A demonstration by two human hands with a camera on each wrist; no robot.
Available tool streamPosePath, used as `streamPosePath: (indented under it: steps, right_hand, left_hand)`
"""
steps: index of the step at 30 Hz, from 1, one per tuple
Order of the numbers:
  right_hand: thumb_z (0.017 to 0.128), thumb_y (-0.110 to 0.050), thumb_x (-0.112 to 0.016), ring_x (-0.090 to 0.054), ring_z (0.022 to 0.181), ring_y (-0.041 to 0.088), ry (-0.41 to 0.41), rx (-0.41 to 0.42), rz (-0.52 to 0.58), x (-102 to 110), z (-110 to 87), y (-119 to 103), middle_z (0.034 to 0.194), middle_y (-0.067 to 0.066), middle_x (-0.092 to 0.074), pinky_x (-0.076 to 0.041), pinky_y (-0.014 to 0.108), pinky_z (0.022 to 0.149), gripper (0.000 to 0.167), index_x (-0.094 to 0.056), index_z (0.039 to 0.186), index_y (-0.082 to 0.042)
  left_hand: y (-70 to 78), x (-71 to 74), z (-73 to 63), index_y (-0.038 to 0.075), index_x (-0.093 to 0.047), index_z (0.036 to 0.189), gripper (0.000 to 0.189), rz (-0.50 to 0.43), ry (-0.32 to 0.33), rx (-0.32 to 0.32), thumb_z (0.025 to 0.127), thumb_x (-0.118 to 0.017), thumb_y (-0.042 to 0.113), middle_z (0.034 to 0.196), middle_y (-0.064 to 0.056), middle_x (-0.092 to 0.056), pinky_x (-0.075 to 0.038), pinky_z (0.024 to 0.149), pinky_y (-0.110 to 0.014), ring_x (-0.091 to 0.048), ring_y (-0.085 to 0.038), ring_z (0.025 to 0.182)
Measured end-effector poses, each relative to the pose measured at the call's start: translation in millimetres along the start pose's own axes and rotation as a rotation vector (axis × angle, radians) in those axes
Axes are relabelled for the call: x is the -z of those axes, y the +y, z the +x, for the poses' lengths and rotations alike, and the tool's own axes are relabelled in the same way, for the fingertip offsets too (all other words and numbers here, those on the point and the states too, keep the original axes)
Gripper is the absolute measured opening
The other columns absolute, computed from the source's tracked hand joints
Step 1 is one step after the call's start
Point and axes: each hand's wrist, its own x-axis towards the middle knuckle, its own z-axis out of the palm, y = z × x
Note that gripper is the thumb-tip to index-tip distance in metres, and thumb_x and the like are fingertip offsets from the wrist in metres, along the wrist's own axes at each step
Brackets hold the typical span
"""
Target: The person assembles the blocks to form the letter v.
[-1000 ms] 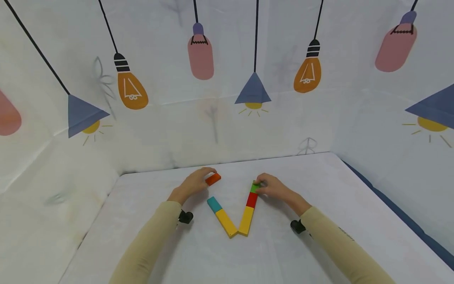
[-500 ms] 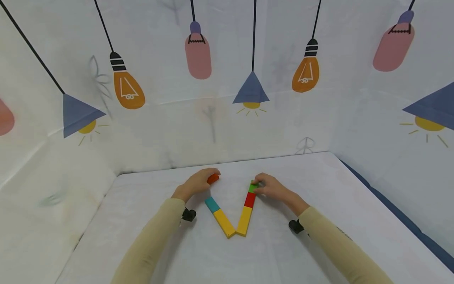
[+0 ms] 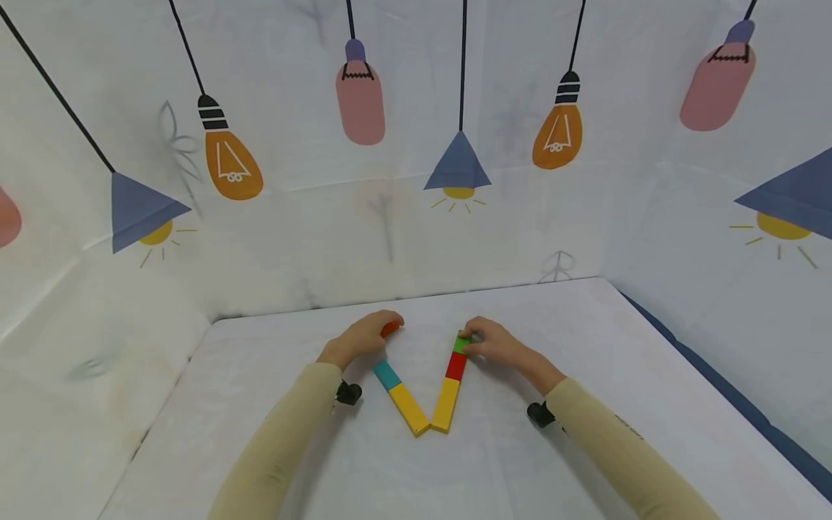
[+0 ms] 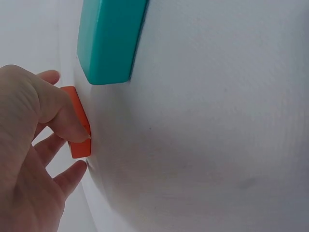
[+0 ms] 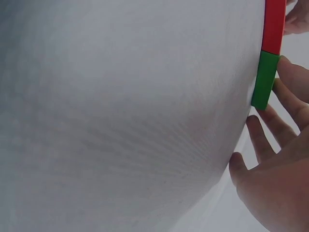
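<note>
My left hand (image 3: 361, 336) grips an orange block (image 4: 80, 149) at the far left of the table, thumb across its face. In the head view the fingers hide most of that block. A teal block (image 3: 387, 375) lies nearer me, end to end with a yellow block (image 3: 409, 409). My right hand (image 3: 503, 344) pinches a green block (image 5: 265, 79) between thumb and fingers. The green block abuts a red block (image 3: 456, 366), which meets a second yellow block (image 3: 445, 405). Both rows slant together at the yellow ends, making a V.
The white-covered table (image 3: 507, 469) ends at a back edge just beyond my hands. A white curtain (image 3: 292, 238) printed with lamps and bulbs stands behind it and at the sides. Dark blue cloth (image 3: 721, 390) shows along the right edge.
My left hand has moved slightly right with its fingers now covering more of the orange block. The right hand keeps its place at the green block. The whole head view has shifted a little.
</note>
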Motion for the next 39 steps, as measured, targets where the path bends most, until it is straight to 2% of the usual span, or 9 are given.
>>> streamPosePath:
  steps: [6,13,26,39]
  right_hand:
    - [0.086,-0.01,-0.072,-0.056,0.116,0.03,-0.008,-0.004,-0.003,0.2,-0.4,-1.9,0.12,0.013,-0.064,-0.043,0.051,0.108,0.029,-0.067,0.114,-0.003]
    - [0.086,-0.01,-0.072,-0.056,0.116,0.03,-0.003,0.013,0.002,0.9,-1.3,-1.2,0.119,0.014,-0.064,-0.042,0.052,0.108,0.028,-0.066,0.113,-0.003]
    - [0.087,-0.01,-0.071,-0.056,0.116,0.031,-0.003,0.006,-0.015,0.7,-0.9,-0.6,0.12,0.014,-0.064,-0.042,0.052,0.108,0.028,-0.066,0.114,-0.002]
    - [0.088,-0.011,-0.069,-0.055,0.114,0.027,-0.008,-0.041,-0.026,-1.0,-0.1,1.3,0.122,0.01,-0.063,-0.043,0.051,0.109,0.026,-0.066,0.114,-0.007]
  left_hand:
    - [1.1,1.4,-0.7,0.022,-0.058,0.132,0.055,0.029,0.0,0.003,0.086,-0.051,-0.009,0.142,-0.001,-0.054,-0.042,0.11,-0.045,-0.05,-0.022,0.121]
    - [4.9,6.6,-7.6,0.023,-0.06,0.13,0.056,0.036,0.005,0.023,0.082,-0.054,-0.005,0.14,-0.002,-0.055,-0.045,0.105,-0.047,-0.051,-0.024,0.115]
    - [0.7,7.6,-9.7,0.027,-0.061,0.126,0.049,0.077,0.005,0.024,0.08,-0.062,0.011,0.128,-0.001,-0.055,-0.048,0.087,-0.039,-0.051,-0.02,0.103]
    - [-4.9,8.8,-14.0,0.025,-0.062,0.125,0.044,0.107,0.054,0.032,0.081,-0.068,0.022,0.124,-0.001,-0.059,-0.051,0.09,-0.04,-0.053,-0.019,0.102]
